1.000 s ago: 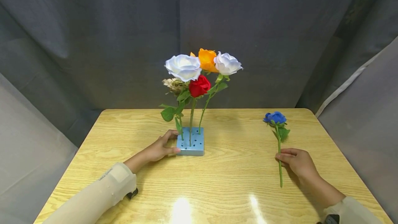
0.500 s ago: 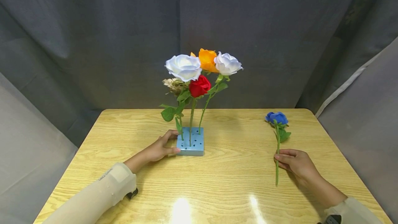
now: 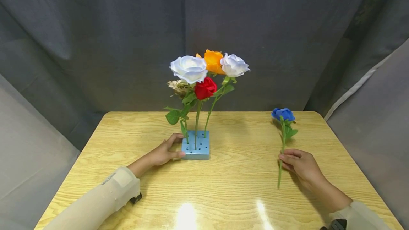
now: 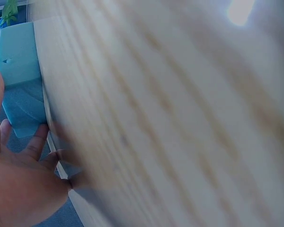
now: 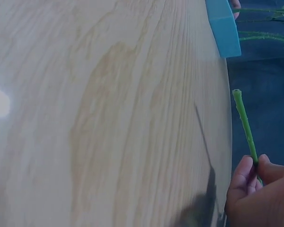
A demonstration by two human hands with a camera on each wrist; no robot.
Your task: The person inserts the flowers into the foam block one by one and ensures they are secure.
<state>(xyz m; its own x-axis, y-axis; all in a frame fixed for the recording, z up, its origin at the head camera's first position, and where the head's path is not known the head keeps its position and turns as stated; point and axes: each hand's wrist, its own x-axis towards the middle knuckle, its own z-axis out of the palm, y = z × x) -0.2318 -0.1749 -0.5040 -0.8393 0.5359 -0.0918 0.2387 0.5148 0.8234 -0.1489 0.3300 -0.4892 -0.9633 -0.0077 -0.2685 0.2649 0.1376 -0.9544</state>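
Note:
My left hand (image 3: 164,152) holds the left side of a light blue block (image 3: 205,149) with holes in its top, thumb at the front corner and fingers at the back. In the left wrist view, thumb and fingers lie around the block (image 4: 20,59). White roses (image 3: 188,69) (image 3: 234,65), a red rose (image 3: 205,88), an orange rose (image 3: 213,61) and a beige flower (image 3: 179,86) stand above it. My right hand (image 3: 303,168) pinches the stem of a blue rose (image 3: 283,114), bloom pointing away. The stem's cut end (image 5: 237,92) shows in the right wrist view.
Everything is on a light wood table (image 3: 236,180) with rounded far corners. Grey curtains (image 3: 127,45) hang behind it and along both sides. In the right wrist view, the stem's shadow (image 5: 202,135) falls on the tabletop.
My right hand has shifted slightly left with the blue rose; the stem's lower end has swung left and the bloom has risen a little. My left hand and the block have stayed put.

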